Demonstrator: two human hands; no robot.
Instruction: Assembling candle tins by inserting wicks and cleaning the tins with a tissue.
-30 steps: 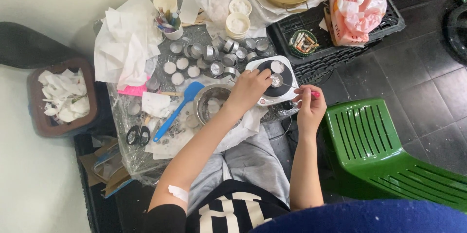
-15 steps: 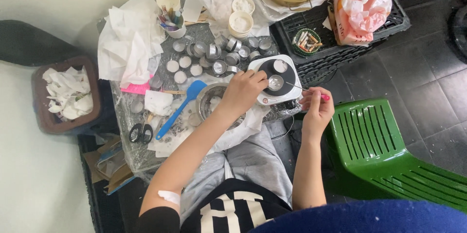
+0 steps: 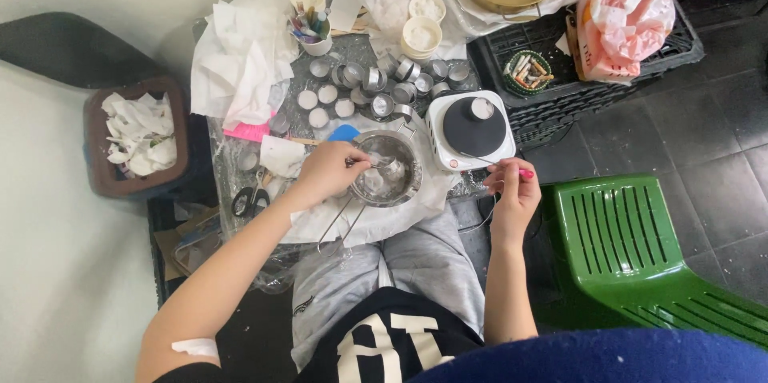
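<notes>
Metal bowl (image 3: 390, 171) contents blurred, left hand (image 3: 326, 171) fingers pinching something unclear inside, right hand (image 3: 512, 191) gripping thin tool (image 3: 496, 164)

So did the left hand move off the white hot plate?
Yes. The left hand went left, away from the white hot plate, and now sits at the small metal pot.

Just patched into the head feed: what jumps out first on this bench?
Dead centre, the left hand reaches into a small metal pot, while the right hand pinches a thin pink-tipped tool beside a white hot plate. Behind them lie many small metal cups, and a bright green plastic chair stands at right.
</notes>
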